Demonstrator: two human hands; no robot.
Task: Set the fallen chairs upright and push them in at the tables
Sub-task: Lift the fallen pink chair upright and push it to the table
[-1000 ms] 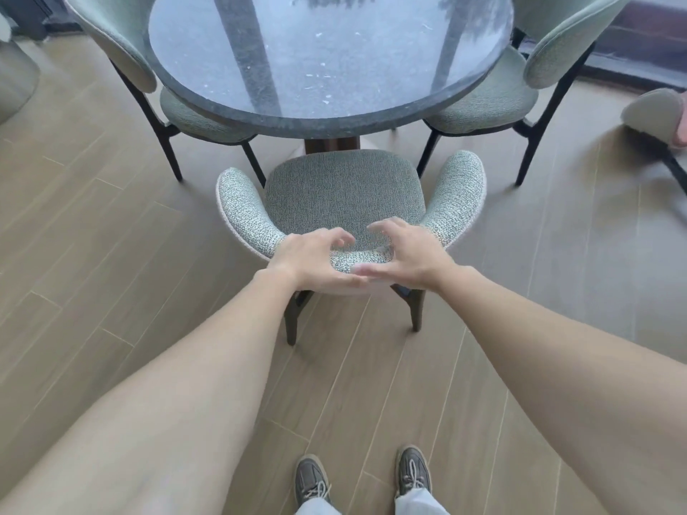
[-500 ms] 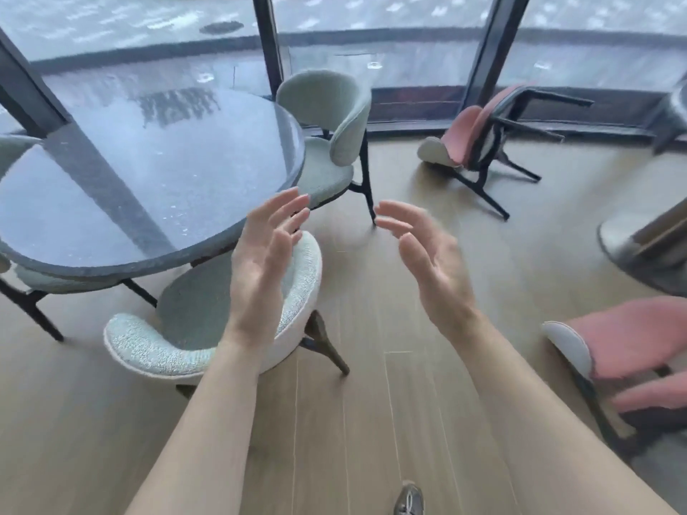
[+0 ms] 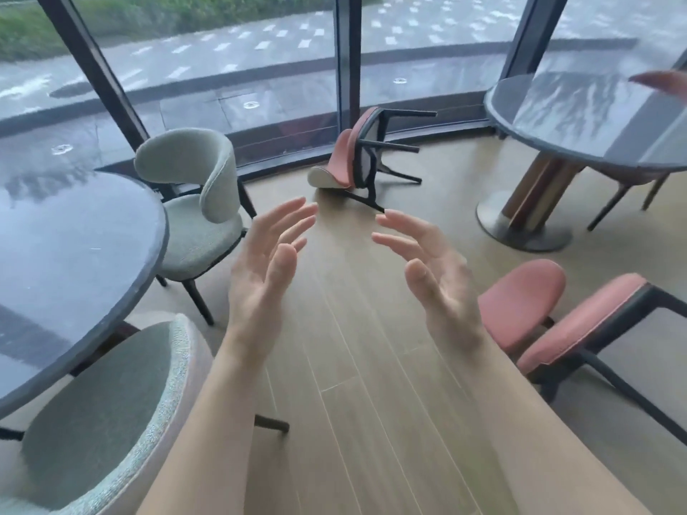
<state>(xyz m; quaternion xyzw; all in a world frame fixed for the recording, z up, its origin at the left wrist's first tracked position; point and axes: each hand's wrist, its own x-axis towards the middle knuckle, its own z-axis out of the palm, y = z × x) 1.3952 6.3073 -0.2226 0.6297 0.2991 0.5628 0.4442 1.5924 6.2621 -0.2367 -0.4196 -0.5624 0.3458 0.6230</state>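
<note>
Both hands empty: your left hand [image 3: 260, 276] and right hand [image 3: 435, 276] hover palms facing, fingers spread loose, above the floor mid-room. Fallen pink chair [image 3: 342, 161] lies far centre by the window, backrest down, legs pointing right toward the right table [image 3: 594, 117]. A second pink chair [image 3: 580, 317] looks tipped, near right. For the far one, step in close, grip backrest and seat edge, and pivot it up on its legs rather than lifting. Then slide it straight in.
</note>
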